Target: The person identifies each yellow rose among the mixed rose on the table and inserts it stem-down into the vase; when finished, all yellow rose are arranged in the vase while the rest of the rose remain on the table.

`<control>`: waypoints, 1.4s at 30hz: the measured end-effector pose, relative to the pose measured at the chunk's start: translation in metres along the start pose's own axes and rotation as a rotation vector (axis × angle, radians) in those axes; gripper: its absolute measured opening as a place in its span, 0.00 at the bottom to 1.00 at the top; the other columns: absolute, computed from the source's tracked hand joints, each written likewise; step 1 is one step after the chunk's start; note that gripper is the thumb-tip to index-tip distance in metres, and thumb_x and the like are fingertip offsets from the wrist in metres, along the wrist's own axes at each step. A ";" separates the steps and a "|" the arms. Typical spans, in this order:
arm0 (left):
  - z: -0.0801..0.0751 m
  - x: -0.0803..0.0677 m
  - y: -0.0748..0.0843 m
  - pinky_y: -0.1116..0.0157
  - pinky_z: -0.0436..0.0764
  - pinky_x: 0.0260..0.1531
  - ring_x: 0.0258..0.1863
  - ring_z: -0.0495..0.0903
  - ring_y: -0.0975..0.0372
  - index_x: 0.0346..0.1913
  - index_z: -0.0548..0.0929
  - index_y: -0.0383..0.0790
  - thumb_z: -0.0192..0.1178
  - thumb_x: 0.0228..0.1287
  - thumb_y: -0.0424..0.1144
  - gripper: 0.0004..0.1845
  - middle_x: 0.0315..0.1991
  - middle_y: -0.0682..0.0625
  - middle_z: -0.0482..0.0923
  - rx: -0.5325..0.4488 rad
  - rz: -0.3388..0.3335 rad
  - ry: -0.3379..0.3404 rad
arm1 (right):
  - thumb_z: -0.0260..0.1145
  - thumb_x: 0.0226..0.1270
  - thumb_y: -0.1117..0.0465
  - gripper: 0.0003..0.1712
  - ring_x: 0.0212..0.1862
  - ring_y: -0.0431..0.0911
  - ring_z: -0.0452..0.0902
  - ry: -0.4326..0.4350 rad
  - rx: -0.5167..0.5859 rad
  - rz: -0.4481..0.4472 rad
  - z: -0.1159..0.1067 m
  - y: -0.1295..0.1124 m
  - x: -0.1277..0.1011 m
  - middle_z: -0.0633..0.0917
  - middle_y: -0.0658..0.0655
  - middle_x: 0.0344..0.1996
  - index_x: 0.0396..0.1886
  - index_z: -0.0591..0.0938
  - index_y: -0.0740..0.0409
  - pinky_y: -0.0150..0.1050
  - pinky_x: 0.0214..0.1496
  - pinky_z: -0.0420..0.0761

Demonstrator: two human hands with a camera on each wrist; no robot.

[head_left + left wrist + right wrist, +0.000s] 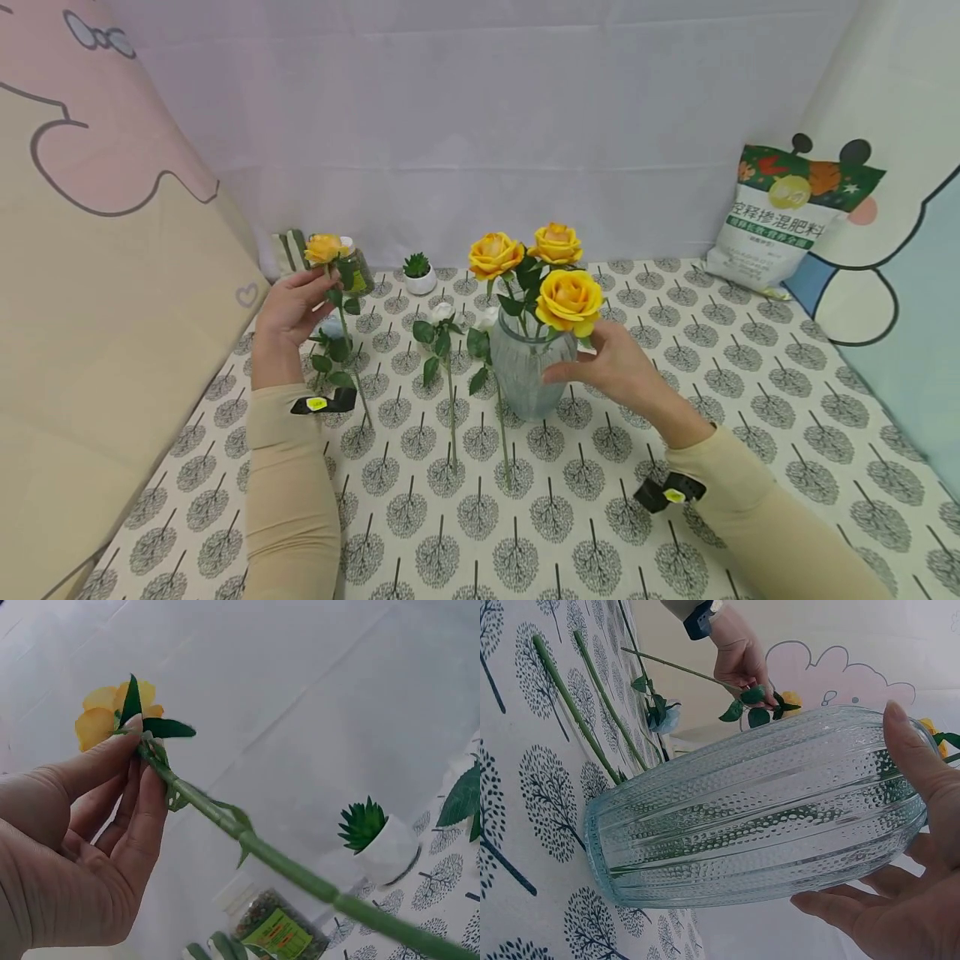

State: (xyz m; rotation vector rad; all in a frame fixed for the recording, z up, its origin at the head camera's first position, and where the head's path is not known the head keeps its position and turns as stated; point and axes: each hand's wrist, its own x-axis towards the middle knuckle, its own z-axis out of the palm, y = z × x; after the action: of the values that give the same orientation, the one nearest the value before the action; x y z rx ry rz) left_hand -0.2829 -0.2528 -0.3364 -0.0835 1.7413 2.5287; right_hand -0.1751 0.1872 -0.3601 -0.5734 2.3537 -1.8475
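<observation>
My left hand [291, 307] pinches a yellow rose [326, 248] by its green stem, just under the bloom, at the left side of the table. The stem slants down to the right. In the left wrist view the thumb and fingertips meet on the stem [285, 862]. A ribbed clear glass vase [525, 383] stands upright right of centre, holding three yellow roses [570, 302]. My right hand [622, 371] holds the vase near its top from the right. Thumb and fingers lie on opposite sides of the glass [750, 817] in the right wrist view.
Two white roses [442, 313] lie left of the vase, stems toward me. A pale blue rose [330, 327] lies beyond the left-hand stem. At the back are a potted succulent [420, 279], a jar [362, 273] and a fertilizer bag [772, 221]. A tree-patterned cloth [480, 521] covers the table.
</observation>
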 end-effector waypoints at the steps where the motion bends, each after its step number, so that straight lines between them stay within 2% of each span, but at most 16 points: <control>1: -0.001 0.000 0.000 0.69 0.82 0.32 0.33 0.84 0.64 0.35 0.91 0.43 0.61 0.69 0.26 0.11 0.33 0.52 0.86 -0.059 -0.005 -0.010 | 0.81 0.50 0.63 0.47 0.67 0.51 0.71 0.000 0.000 -0.002 0.000 0.000 0.000 0.77 0.55 0.65 0.71 0.71 0.55 0.46 0.64 0.76; 4: -0.002 0.000 0.001 0.67 0.83 0.34 0.33 0.85 0.62 0.36 0.90 0.39 0.59 0.70 0.25 0.12 0.32 0.49 0.86 -0.189 -0.013 -0.032 | 0.81 0.50 0.64 0.47 0.67 0.51 0.70 -0.002 0.000 -0.006 0.000 0.001 0.000 0.77 0.54 0.65 0.71 0.71 0.55 0.46 0.64 0.76; 7: -0.002 -0.001 0.003 0.66 0.85 0.34 0.32 0.86 0.60 0.36 0.90 0.38 0.58 0.70 0.24 0.12 0.32 0.48 0.87 -0.263 -0.002 -0.046 | 0.82 0.50 0.63 0.47 0.67 0.51 0.70 -0.002 -0.003 -0.005 0.000 0.001 0.000 0.77 0.54 0.65 0.71 0.72 0.55 0.47 0.65 0.75; 10: 0.000 -0.003 0.006 0.65 0.86 0.33 0.32 0.86 0.59 0.36 0.89 0.36 0.57 0.70 0.24 0.11 0.31 0.46 0.86 -0.316 0.027 -0.054 | 0.82 0.50 0.63 0.47 0.67 0.50 0.70 0.000 -0.006 -0.001 0.000 0.001 0.001 0.76 0.54 0.65 0.71 0.72 0.54 0.47 0.65 0.75; 15: 0.008 -0.009 0.013 0.62 0.87 0.30 0.30 0.87 0.56 0.35 0.88 0.31 0.59 0.67 0.21 0.09 0.30 0.43 0.86 -0.397 0.083 -0.027 | 0.82 0.49 0.62 0.48 0.68 0.50 0.69 0.006 -0.010 0.005 0.000 0.001 0.000 0.76 0.53 0.66 0.71 0.71 0.54 0.48 0.65 0.75; 20: 0.019 -0.019 0.021 0.61 0.88 0.29 0.28 0.87 0.54 0.33 0.88 0.29 0.59 0.66 0.18 0.10 0.30 0.40 0.87 -0.437 0.155 -0.011 | 0.82 0.49 0.62 0.48 0.68 0.51 0.69 0.008 -0.014 0.005 0.000 0.001 0.000 0.76 0.54 0.66 0.71 0.72 0.54 0.48 0.65 0.75; 26: 0.035 -0.036 0.030 0.60 0.88 0.29 0.28 0.87 0.53 0.32 0.88 0.25 0.58 0.64 0.16 0.10 0.30 0.39 0.86 -0.430 0.288 -0.029 | 0.82 0.49 0.62 0.47 0.68 0.51 0.70 0.005 -0.010 0.001 0.000 0.002 0.001 0.76 0.53 0.66 0.71 0.72 0.54 0.48 0.65 0.75; 32: 0.055 -0.052 0.036 0.61 0.87 0.25 0.28 0.86 0.51 0.36 0.87 0.22 0.62 0.60 0.15 0.07 0.32 0.38 0.84 -0.469 0.530 -0.015 | 0.83 0.49 0.61 0.48 0.67 0.51 0.71 0.007 -0.024 0.008 -0.001 0.002 0.001 0.76 0.53 0.66 0.71 0.72 0.53 0.48 0.65 0.75; 34: 0.062 -0.057 0.037 0.61 0.87 0.24 0.28 0.86 0.51 0.37 0.86 0.21 0.63 0.58 0.15 0.06 0.32 0.38 0.83 -0.495 0.591 -0.020 | 0.83 0.48 0.61 0.48 0.67 0.50 0.71 0.009 -0.026 0.007 -0.001 0.002 0.001 0.77 0.53 0.66 0.71 0.72 0.53 0.48 0.65 0.75; 38: 0.075 -0.065 0.039 0.61 0.87 0.24 0.28 0.85 0.51 0.35 0.86 0.21 0.66 0.56 0.15 0.05 0.31 0.38 0.82 -0.546 0.644 -0.046 | 0.82 0.49 0.62 0.47 0.67 0.50 0.71 0.005 -0.014 0.005 -0.001 0.002 0.001 0.77 0.53 0.65 0.71 0.72 0.53 0.48 0.65 0.75; 42: 0.082 -0.075 0.041 0.60 0.87 0.22 0.28 0.85 0.50 0.34 0.84 0.20 0.65 0.55 0.14 0.05 0.30 0.37 0.81 -0.605 0.647 -0.073 | 0.82 0.50 0.62 0.48 0.68 0.50 0.69 0.005 -0.012 0.003 -0.001 0.001 0.001 0.76 0.53 0.66 0.72 0.71 0.53 0.47 0.66 0.75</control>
State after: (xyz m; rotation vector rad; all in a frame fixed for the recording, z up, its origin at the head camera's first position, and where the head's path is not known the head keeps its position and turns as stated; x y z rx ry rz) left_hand -0.2119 -0.1929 -0.2625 0.6274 1.0161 3.3671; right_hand -0.1764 0.1881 -0.3611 -0.5675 2.3689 -1.8373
